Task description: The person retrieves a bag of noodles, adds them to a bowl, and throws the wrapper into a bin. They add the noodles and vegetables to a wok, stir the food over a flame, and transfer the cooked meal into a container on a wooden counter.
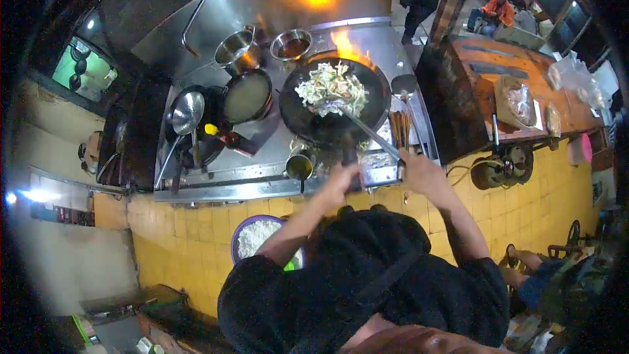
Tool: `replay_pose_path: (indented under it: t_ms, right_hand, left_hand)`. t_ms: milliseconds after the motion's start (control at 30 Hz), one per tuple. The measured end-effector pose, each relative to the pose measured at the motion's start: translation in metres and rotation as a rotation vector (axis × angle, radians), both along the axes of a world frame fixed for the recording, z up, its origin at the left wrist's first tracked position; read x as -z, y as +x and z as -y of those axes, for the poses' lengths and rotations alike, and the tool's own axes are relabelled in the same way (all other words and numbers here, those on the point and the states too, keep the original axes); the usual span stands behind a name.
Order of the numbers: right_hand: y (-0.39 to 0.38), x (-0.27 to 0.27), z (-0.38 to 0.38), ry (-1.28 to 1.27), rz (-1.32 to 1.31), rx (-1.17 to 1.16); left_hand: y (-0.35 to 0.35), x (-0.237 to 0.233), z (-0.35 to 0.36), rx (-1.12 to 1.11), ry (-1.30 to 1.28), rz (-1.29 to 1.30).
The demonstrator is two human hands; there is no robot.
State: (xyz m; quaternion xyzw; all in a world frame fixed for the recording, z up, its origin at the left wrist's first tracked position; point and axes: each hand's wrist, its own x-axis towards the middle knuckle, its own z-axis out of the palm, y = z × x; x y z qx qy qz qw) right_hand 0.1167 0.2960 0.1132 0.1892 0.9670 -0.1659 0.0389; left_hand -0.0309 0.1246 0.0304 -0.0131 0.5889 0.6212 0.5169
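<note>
yellow tiled floor (183,242), wooden table (472,57)

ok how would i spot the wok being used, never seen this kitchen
Find the steel stove counter ahead of the person. Just right of its middle sits a wide black wok, the left hand at its handle. It alone has flames rising at its far rim.

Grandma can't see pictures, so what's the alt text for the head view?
Flames flare at the far side of a black wok of shredded food; the left hand is at its handle, and the right hand holds a long ladle in the food. Pots stand left of the wok.
</note>
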Motion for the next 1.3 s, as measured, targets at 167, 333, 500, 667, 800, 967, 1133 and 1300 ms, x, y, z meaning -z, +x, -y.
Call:
replay_pose_path:
  t_ms: [167, 333, 500, 667, 800, 967, 1133, 1300]
  right_hand:
    - [-0.002, 0.022, 0.011, 0.298, -0.124, -0.02]
    - [-0.003, 0.019, 0.008, 0.049, -0.143, 0.028]
    - [-0.004, 0.003, 0.003, 0.021, -0.042, -0.015]
    - [-0.002, 0.053, 0.004, -0.112, -0.188, 0.074]
    - [-0.011, 0.046, -0.014, -0.601, 0.02, 0.059]
    - [-0.024, 0.081, -0.004, -1.505, -0.139, 0.33]
    - [0.001, 0.118, -0.025, -0.929, -0.353, 0.156]
    - [0.096, 0.074, -0.131, -1.712, -0.888, 0.496]
  left_hand:
    - [-0.023, 0.042, -0.006, -0.166, -0.011, -0.124]
    - [0.031, -0.001, 0.007, 0.054, 0.049, 0.008]
    - [-0.047, 0.045, -0.008, -0.055, 0.171, -0.168]
    - [0.027, 0.031, 0.011, -0.04, 0.112, 0.094]
    - [0.015, 0.022, -0.003, -0.101, 0.096, 0.004]
    - [-0.033, 0.087, -0.022, -0.111, 0.119, -0.253]
    - [-0.073, 0.157, -0.018, -0.056, 0.198, -0.068]
    - [-0.066, 0.146, -0.021, -0.09, 0.177, -0.008]
